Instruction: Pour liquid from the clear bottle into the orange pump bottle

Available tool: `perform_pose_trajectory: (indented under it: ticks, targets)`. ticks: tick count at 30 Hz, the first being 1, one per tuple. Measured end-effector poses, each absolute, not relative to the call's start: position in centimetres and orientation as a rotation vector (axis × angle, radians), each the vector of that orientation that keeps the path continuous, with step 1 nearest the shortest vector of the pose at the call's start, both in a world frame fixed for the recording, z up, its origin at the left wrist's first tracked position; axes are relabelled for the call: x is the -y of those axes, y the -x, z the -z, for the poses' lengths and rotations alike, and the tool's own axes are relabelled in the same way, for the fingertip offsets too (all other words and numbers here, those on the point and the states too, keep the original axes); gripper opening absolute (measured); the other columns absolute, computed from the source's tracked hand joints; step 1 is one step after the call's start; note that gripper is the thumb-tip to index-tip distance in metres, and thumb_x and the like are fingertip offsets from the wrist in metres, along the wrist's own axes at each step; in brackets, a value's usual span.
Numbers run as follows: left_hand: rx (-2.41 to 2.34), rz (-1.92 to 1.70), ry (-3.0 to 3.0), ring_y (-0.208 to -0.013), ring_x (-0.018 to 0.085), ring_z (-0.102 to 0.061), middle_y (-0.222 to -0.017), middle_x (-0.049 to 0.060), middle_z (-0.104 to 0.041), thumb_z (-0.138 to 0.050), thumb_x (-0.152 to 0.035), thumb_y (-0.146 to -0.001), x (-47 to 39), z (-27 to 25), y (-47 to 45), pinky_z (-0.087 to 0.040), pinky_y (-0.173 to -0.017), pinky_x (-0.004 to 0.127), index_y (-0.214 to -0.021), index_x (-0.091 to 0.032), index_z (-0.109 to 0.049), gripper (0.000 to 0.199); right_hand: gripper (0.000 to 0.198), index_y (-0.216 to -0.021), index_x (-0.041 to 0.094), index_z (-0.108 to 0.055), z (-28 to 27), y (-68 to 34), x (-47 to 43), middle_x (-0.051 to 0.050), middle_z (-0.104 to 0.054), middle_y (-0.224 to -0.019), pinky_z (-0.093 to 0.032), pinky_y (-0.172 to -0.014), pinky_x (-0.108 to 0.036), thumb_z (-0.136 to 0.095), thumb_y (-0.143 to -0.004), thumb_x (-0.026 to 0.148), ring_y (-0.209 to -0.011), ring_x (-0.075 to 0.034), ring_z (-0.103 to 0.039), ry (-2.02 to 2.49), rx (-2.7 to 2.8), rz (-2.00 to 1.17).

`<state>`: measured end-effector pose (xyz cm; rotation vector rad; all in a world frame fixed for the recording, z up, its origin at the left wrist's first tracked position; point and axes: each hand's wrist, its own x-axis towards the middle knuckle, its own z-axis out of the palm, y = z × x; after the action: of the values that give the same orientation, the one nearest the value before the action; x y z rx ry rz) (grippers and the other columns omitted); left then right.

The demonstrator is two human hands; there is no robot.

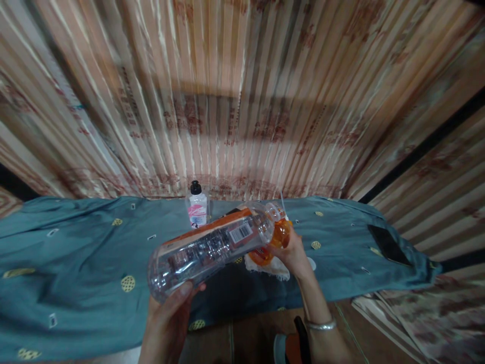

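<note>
Plastic bottle (208, 250) in left grip (175, 304).

Looks like home: patterned curtains (227, 126), teal cloth (94, 253) (yellow pineapple print), brown floor (212, 341).

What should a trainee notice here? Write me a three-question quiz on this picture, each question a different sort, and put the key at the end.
1. Which hand holds the large clear bottle near its base?
2. True or false: the black-capped bottle lies on its side.
3. What colour is the see-through container gripped by the right hand?
A) green
B) orange
C) blue

Key:
1. The left hand.
2. False; it stands upright on the blue-green cloth.
3. B.
</note>
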<state>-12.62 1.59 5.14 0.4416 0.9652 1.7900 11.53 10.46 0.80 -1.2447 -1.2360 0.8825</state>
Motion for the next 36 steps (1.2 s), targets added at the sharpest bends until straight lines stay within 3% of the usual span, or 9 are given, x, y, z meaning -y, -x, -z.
perform_pose_trajectory:
  ticks: [12, 21, 29, 36]
  targets:
    - [-0.98, -1.834, -0.391, -0.075, 0.019, -0.072, -0.09, -0.004, -0.077, -0.101, -0.026, -0.045, -1.66, -5.1, 12.37, -0.059, -0.054, 0.021, -0.118, -0.033, -0.072, 0.079, 0.068, -0.112, 0.024, -0.062, -0.83, -11.44, -10.39, -0.008, -0.08, -0.108, -0.062, -0.091, -0.046, -0.094, -0.054, 0.041, -0.101, -0.032, -0.077, 1.228, 1.243, -0.92]
    - [-1.0, -1.811, -0.414, -0.073, 0.017, -0.071, -0.096, -0.003, -0.077, -0.099, -0.027, -0.049, -1.59, -5.26, 12.46, -0.06, -0.056, 0.022, -0.122, -0.032, -0.071, 0.078, 0.067, -0.111, 0.025, -0.062, -0.63, -11.26, -10.33, -0.007, -0.081, -0.107, -0.064, -0.087, -0.043, -0.093, -0.054, 0.04, -0.096, -0.03, -0.079, 1.22, 1.211, -0.918]
    - [-0.992, -1.833, -0.391, -0.07, 0.017, -0.07, -0.087, -0.004, -0.076, -0.1, -0.027, -0.047, -1.69, -5.13, 12.43, -0.059, -0.055, 0.023, -0.121, -0.032, -0.071, 0.08, 0.069, -0.114, 0.024, -0.062, -1.01, -11.33, -10.26, -0.008, -0.081, -0.11, -0.064, -0.09, -0.045, -0.094, -0.054, 0.04, -0.1, -0.032, -0.078, 1.242, 1.211, -0.928]
    - [-0.992, -1.81, -0.408, -0.077, 0.02, -0.071, -0.092, 0.0, -0.077, -0.099, -0.028, -0.05, -1.6, -4.98, 12.46, -0.06, -0.058, 0.024, -0.121, -0.029, -0.071, 0.077, 0.07, -0.116, 0.024, -0.063, -0.94, -11.35, -10.15, -0.009, -0.08, -0.113, -0.062, -0.093, -0.046, -0.094, -0.056, 0.042, -0.103, -0.032, -0.077, 1.216, 1.228, -0.931]
